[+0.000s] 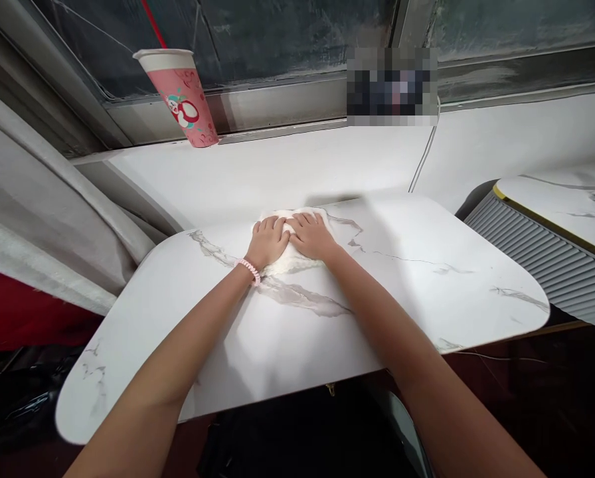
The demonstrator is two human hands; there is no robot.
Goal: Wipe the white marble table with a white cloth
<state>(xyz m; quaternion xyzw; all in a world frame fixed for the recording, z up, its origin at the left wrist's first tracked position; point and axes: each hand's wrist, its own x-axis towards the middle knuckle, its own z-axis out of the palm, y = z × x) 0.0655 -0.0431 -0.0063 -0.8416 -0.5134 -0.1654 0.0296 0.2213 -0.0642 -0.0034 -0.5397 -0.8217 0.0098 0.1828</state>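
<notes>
A white cloth lies bunched on the white marbled table, close to its far edge by the wall. Both of my hands rest on top of it, side by side. My left hand presses down with its fingers stretched forward, a pink coiled band around its wrist. Beside it, my right hand lies flat with fingers spread, its thumb side almost meeting the left hand. Part of the cloth is hidden under the palms.
A pink paper cup with a red straw stands on the window sill at the back left. Grey curtains hang at the left. Thin white cables run down the wall. Another marbled table with ribbed sides stands at the right.
</notes>
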